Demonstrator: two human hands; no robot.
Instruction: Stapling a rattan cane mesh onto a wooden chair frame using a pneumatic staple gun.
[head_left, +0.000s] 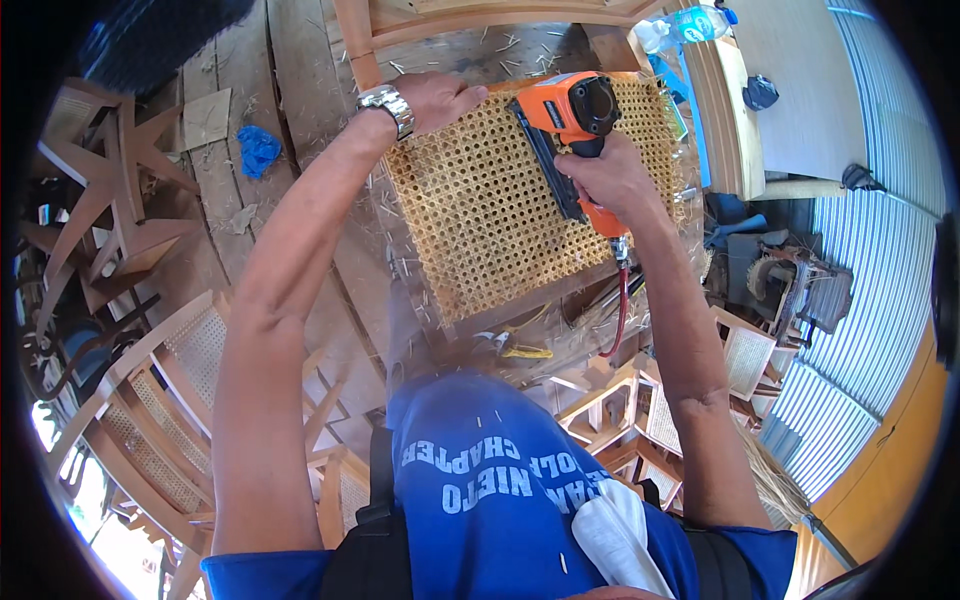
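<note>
A woven cane panel (490, 225) on a wooden frame lies in front of me, strands lifting along its edges. My left hand (441, 101), with a metal watch above it, is closed over the panel's far left edge. Its thumb points right along the cane; the other fingers are mostly hidden. In my right hand (615, 178) is an orange and black pneumatic nail gun (572, 108), my fingers wrapped round its handle. The gun's nose sits at the panel's far edge, and its long black magazine lies across the cane. A red air hose (622, 310) drops from the handle.
Wooden chair frame parts (500, 18) stand just beyond the panel. Cane-backed chairs (175, 400) crowd the left, with more chairs (655, 420) at lower right. A plastic bottle (690, 28) lies far right. A yellow-handled tool (525, 351) is near the panel's front edge. Cane scraps litter the planks.
</note>
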